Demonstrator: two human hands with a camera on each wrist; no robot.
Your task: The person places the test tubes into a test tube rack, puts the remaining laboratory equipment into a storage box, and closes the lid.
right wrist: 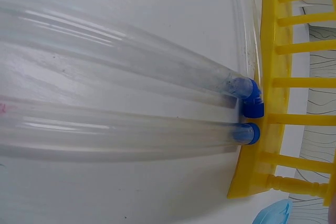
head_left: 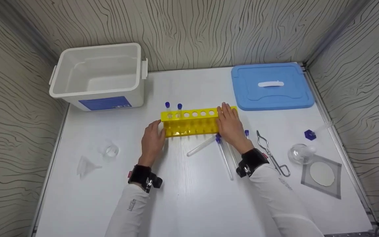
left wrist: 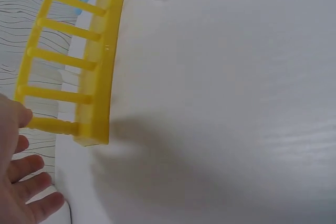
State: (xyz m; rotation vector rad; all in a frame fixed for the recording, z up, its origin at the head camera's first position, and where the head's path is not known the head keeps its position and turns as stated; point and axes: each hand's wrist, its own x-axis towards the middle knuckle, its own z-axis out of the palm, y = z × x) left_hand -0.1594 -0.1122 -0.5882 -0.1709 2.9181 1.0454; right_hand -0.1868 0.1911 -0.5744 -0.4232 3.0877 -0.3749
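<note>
A yellow test tube rack [head_left: 191, 126] stands between both hands, with two blue-capped test tubes [head_left: 179, 107] in its leftmost holes. My left hand [head_left: 151, 140] holds the rack's left end; in the left wrist view its thumb touches the end post while several fingers [left wrist: 34, 184] sit apart from the rack. Over the right end lies my right hand [head_left: 231, 126], gripping it with fingers across the top and thumb in front. Several capped test tubes [head_left: 224, 158] lie on the table by that hand, their blue caps [right wrist: 253, 109] close to the rack's base.
At the back left is a white bin [head_left: 99, 77]; its blue lid [head_left: 272, 87] lies back right. A funnel [head_left: 87, 167] and small clear vessel [head_left: 111, 150] are at left. Metal tongs [head_left: 271, 154], a round flask [head_left: 300, 153], wire gauze [head_left: 322, 174] and a purple-based clear item [head_left: 310, 134] lie right.
</note>
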